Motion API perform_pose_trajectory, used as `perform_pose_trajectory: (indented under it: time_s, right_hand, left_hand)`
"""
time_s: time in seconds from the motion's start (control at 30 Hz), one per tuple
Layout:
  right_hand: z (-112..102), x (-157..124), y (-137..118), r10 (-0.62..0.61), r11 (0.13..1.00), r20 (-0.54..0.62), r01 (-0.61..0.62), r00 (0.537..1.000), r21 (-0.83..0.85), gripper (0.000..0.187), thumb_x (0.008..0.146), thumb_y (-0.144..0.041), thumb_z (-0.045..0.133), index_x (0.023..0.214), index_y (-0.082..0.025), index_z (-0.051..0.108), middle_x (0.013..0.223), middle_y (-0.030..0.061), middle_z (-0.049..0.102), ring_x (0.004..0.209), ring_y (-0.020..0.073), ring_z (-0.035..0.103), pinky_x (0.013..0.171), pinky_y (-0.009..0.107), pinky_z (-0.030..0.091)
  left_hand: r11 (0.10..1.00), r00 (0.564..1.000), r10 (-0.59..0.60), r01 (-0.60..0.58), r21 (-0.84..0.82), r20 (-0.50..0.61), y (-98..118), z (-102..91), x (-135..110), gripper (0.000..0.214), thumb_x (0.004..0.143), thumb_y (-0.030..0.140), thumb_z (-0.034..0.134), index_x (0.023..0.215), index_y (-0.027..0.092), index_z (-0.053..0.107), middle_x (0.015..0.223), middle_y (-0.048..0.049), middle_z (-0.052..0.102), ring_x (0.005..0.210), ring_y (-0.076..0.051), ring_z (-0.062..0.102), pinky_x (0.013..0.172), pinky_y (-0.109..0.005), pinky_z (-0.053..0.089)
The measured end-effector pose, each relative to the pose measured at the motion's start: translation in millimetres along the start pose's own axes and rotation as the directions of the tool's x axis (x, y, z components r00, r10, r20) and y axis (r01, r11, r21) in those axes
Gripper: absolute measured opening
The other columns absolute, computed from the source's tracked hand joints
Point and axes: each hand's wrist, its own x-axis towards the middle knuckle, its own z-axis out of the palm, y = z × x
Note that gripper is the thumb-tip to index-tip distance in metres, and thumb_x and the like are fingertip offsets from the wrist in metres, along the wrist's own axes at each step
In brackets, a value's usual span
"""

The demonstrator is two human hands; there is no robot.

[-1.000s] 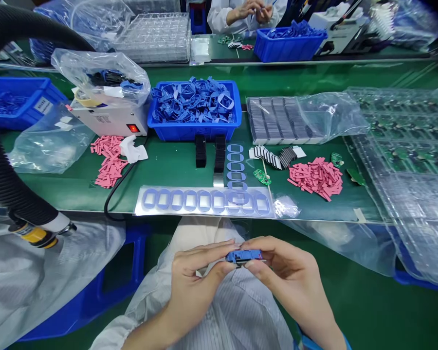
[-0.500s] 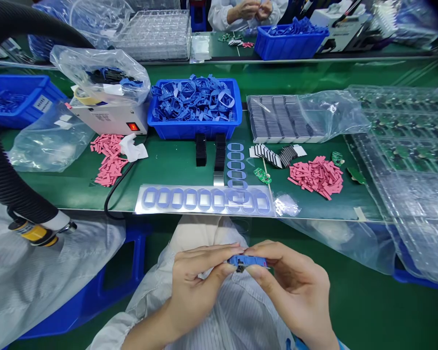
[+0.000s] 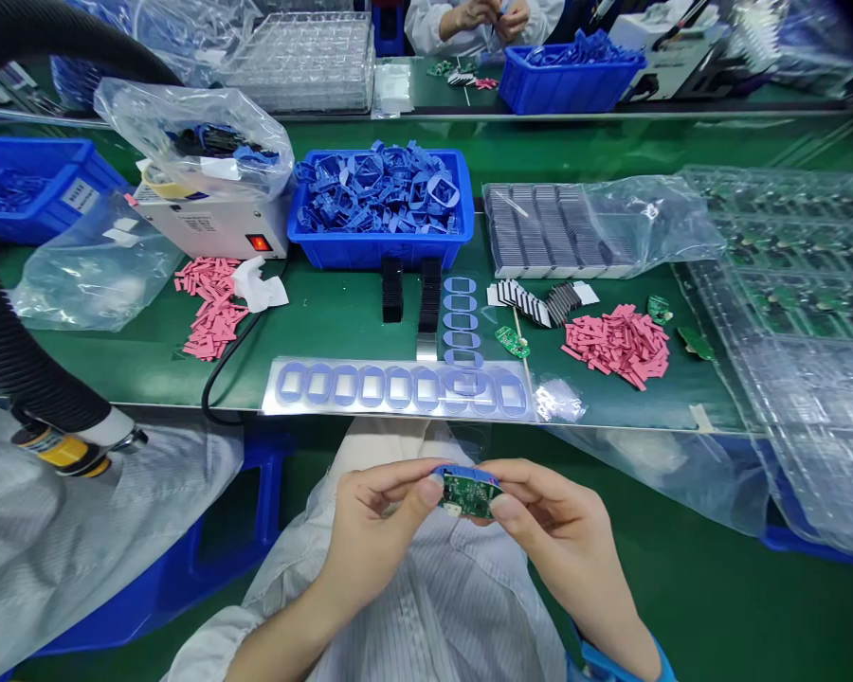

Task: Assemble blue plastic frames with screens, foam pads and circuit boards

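Between my two hands, above my lap, is a green circuit board (image 3: 470,494) set in a blue plastic frame (image 3: 462,471). Its component side faces me, and a white connector shows at the lower edge. My left hand (image 3: 380,521) pinches the left end, thumb on the board's corner and fingers behind. Gripping the right end, my right hand (image 3: 558,521) has its thumb at the board's edge and its fingers behind the frame. The back of the piece is hidden.
On the green bench stand a blue bin (image 3: 380,251) of blue frames, pink strips (image 3: 617,346), a metal strip (image 3: 398,403) with oval blue film pieces, and trays of circuit boards (image 3: 789,284). A black hose (image 3: 35,350) arches at left. Across the bench, another person's hands (image 3: 494,17) work.
The piece has been tilted, so the green board face now shows where the blue edge was seen before. Both hands still hold it, with thumbs shifted toward its ends.
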Motion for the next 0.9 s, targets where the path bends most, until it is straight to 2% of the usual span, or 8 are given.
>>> perform_pose_trajectory:
  time_s: [0.13, 0.3, 0.37, 0.43, 0.53, 0.63, 0.77, 0.9]
  right_hand:
    - [0, -7, 5, -0.071, 0.992, -0.064, 0.064, 0.995, -0.113, 0.014, 0.082, -0.029, 0.065, 0.089, -0.021, 0.073, 0.064, 0.0019, 0.073, 0.052, 0.0151, 0.068, 0.045, 0.019, 0.055]
    - [6, -7, 4, -0.212, 0.974, -0.171, 0.193, 0.962, -0.122, 0.015, 0.078, -0.015, 0.067, 0.088, -0.024, 0.073, 0.071, -0.0005, 0.075, 0.055, 0.0136, 0.07, 0.051, 0.016, 0.057]
    - [6, -4, 3, -0.17, 0.984, -0.149, 0.16, 0.974, -0.078, 0.012, 0.079, -0.016, 0.066, 0.086, -0.023, 0.072, 0.069, -0.0008, 0.075, 0.054, 0.013, 0.07, 0.052, 0.015, 0.057]
    - [5, -2, 3, -0.087, 0.996, -0.102, 0.089, 0.991, 0.013, 0.011, 0.082, -0.02, 0.064, 0.092, -0.023, 0.07, 0.067, -0.0009, 0.075, 0.055, 0.0134, 0.07, 0.053, 0.016, 0.057]
    - [2, 0, 4, -0.014, 0.987, -0.037, 0.02, 0.999, 0.159, 0.015, 0.088, -0.023, 0.06, 0.102, -0.026, 0.063, 0.065, -0.0032, 0.074, 0.054, 0.0127, 0.07, 0.054, 0.017, 0.059]
    - [-1, 1, 5, -0.074, 0.986, 0.013, 0.071, 0.997, 0.151, 0.015, 0.089, -0.027, 0.059, 0.102, -0.029, 0.064, 0.072, -0.0033, 0.075, 0.057, 0.0109, 0.07, 0.055, 0.015, 0.058]
    - [-6, 1, 4, -0.213, 0.977, 0.058, 0.214, 0.975, 0.001, 0.033, 0.078, -0.029, 0.072, 0.11, -0.031, 0.066, 0.091, 0.0006, 0.075, 0.065, 0.0134, 0.071, 0.06, 0.02, 0.06]
    - [-10, 2, 4, -0.28, 0.951, 0.074, 0.287, 0.957, -0.113, 0.041, 0.074, -0.023, 0.076, 0.113, -0.034, 0.066, 0.091, -0.0012, 0.075, 0.069, 0.0133, 0.072, 0.064, 0.019, 0.061]
  left_hand:
    - [1.0, 1.0, 0.003, -0.002, 0.02, -0.031, -6, 0.8, -1, 0.02, 0.077, 0.036, 0.07, 0.088, 0.021, 0.079, 0.086, -0.0072, 0.08, 0.079, -0.025, 0.075, 0.073, -0.03, 0.061]
    - [0.999, 0.998, 0.034, -0.032, 0.03, -0.052, -6, 4.8, -2, 0.022, 0.078, 0.037, 0.069, 0.088, 0.02, 0.079, 0.084, -0.0077, 0.08, 0.077, -0.023, 0.075, 0.069, -0.025, 0.06]
    - [0.999, 0.999, 0.032, -0.032, 0.017, -0.038, -5, 4.0, -1, 0.02, 0.079, 0.036, 0.068, 0.089, 0.022, 0.079, 0.087, -0.0064, 0.08, 0.079, -0.022, 0.075, 0.071, -0.024, 0.06]
    - [0.997, 0.997, 0.079, -0.079, 0.008, 0.018, -5, 1.4, -1, 0.022, 0.08, 0.034, 0.069, 0.099, 0.028, 0.076, 0.088, -0.0035, 0.08, 0.082, -0.021, 0.075, 0.076, -0.024, 0.059]
    - [0.975, 0.973, 0.213, -0.218, 0.051, 0.089, -4, -3.4, -2, 0.049, 0.07, 0.025, 0.079, 0.116, 0.036, 0.066, 0.089, 0.0006, 0.08, 0.082, -0.02, 0.075, 0.082, -0.027, 0.058]
    - [0.94, 0.949, 0.302, -0.312, 0.138, 0.09, -4, -5.7, -1, 0.053, 0.063, 0.013, 0.082, 0.109, 0.036, 0.07, 0.093, 0.0012, 0.079, 0.083, -0.021, 0.075, 0.078, -0.026, 0.06]
    - [0.938, 0.944, 0.313, -0.325, 0.118, 0.105, -2, -5.1, 1, 0.048, 0.065, 0.009, 0.08, 0.103, 0.037, 0.072, 0.094, 0.0046, 0.079, 0.082, -0.018, 0.075, 0.076, -0.02, 0.06]
    - [0.936, 0.939, 0.322, -0.335, 0.113, 0.117, 0, -5.6, 1, 0.048, 0.065, 0.007, 0.079, 0.104, 0.035, 0.072, 0.094, 0.0039, 0.079, 0.082, -0.018, 0.075, 0.076, -0.02, 0.06]
